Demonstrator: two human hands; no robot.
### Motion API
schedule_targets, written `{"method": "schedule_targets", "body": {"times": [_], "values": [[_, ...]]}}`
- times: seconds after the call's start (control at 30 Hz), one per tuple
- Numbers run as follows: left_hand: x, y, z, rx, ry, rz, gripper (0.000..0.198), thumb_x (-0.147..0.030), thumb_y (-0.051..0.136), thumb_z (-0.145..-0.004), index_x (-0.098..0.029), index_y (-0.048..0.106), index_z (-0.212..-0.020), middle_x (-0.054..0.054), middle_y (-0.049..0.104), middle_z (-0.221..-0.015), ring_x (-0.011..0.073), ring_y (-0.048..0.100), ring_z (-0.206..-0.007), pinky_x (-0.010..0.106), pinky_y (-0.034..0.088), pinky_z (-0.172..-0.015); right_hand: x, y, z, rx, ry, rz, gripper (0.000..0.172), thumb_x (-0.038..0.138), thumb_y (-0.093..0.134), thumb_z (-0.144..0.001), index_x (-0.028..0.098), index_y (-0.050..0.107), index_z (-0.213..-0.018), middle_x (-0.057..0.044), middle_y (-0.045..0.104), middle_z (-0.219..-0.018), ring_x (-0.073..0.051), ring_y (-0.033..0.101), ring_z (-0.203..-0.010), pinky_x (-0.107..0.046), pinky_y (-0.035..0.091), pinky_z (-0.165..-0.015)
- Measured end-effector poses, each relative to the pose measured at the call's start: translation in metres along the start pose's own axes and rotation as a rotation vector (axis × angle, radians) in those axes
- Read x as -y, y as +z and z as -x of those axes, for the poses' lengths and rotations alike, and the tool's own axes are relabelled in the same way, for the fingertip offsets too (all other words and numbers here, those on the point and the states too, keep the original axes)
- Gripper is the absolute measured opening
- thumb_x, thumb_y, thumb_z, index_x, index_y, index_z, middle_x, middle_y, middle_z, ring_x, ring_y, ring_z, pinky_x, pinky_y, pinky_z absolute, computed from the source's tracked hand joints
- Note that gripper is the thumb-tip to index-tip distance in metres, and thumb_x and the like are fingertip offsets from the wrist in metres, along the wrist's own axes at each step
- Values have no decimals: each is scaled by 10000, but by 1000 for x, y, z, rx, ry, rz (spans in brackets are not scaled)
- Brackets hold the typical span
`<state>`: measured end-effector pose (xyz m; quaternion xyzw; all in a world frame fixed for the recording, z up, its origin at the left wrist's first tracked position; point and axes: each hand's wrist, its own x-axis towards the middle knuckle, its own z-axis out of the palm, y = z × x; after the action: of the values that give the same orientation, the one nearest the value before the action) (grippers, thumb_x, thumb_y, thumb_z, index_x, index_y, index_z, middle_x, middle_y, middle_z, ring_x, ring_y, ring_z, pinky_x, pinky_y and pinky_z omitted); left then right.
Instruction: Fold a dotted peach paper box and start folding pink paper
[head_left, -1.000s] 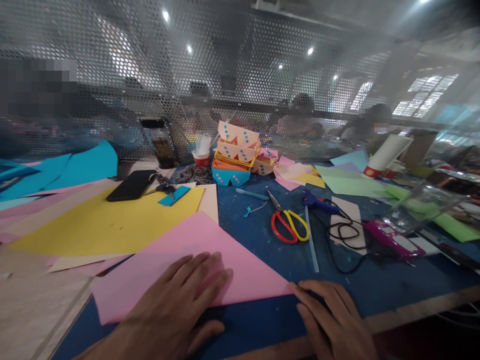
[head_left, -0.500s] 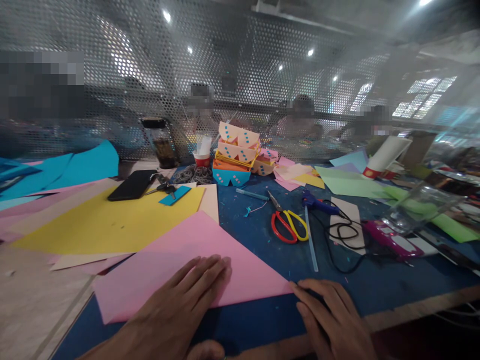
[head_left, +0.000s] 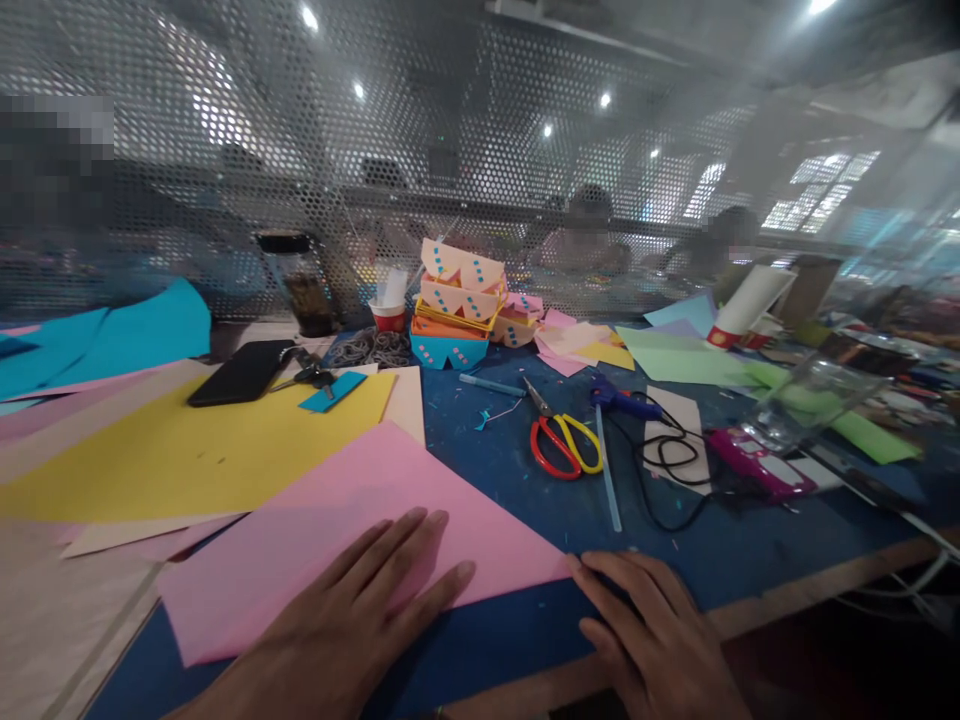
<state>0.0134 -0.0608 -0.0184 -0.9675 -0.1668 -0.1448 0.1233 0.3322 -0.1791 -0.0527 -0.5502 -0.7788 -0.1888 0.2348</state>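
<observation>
Left hand flat, fingers spread, pressing pink sheet near table edge. Right hand open, empty, fingertips at sheet's right corner. Sheet smooth, triangular, overlapping yellow sheet. Right, apart: scissors, glue gun. Farther: phone, paper-boat stack, mesh screen.

The pink sheet before you is smooth, matt paper, as is the yellow sheet; the blue tabletop looks matt and scuffed, its edge bare wood; the scissors have glossy plastic handles and metal blades; the screen is perforated metal.
</observation>
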Motion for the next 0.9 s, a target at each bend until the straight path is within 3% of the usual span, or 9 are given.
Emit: {"method": "schedule_targets", "body": {"times": [0.3, 0.47, 0.57, 0.67, 0.8, 0.9], "values": [[1, 13, 12, 55, -1, 2, 970, -820, 492, -841, -275, 277, -1614, 115, 297, -1667, 355, 393, -1468, 444, 442, -1114, 1, -1, 7, -27, 3, -103, 331, 235, 547, -1026, 139, 641, -1329, -112, 693, -1266, -226, 609, -1226, -369, 541, -1028], [3, 20, 16, 80, 3, -11, 986, -840, 477, -830, -283, 267, -1617, 109, 252, -1683, 369, 370, -1480, 471, 432, -1121, 2, 0, 14, -93, 112, -225, 243, 214, 537, -1029, 134, 648, -1229, -117, 676, -1267, -215, 590, -1264, -373, 526, -1064], [4, 23, 16, 65, 3, -9, 981, -836, 485, -830, -289, 269, -1615, 99, 247, -1687, 353, 357, -1488, 458, 404, -1142, 10, -4, 11, -165, 169, -183, 307, 236, 529, -1029, 105, 604, -1296, -143, 637, -1330, -238, 537, -1338, -419, 475, -1124], [4, 23, 14, 30, 13, -19, 981, -837, 492, -826, -285, 284, -1610, 96, 255, -1685, 339, 351, -1492, 438, 374, -1158, 31, -3, -4, -153, 39, -121, 421, 290, 514, -1030, 61, 555, -1381, -152, 624, -1379, -266, 494, -1388, -466, 385, -1196], [6, 20, 10, -36, 48, -23, 1041, -827, 500, -831, -204, 240, -1623, 143, 264, -1676, 330, 367, -1481, 405, 361, -1155, 67, 11, -34, -138, -146, -45, 585, 548, 460, -1022, 114, 582, -1394, -79, 580, -1477, -275, 426, -1448, -462, 284, -1254], [6, 18, 9, -62, 45, 4, 1083, -813, 508, -838, -150, 185, -1631, 156, 285, -1666, 329, 382, -1470, 390, 351, -1160, 81, 21, -48, -14, -181, 0, 661, 576, 430, -1025, 89, 511, -1466, -85, 506, -1545, -265, 377, -1479, -436, 287, -1256]]}}
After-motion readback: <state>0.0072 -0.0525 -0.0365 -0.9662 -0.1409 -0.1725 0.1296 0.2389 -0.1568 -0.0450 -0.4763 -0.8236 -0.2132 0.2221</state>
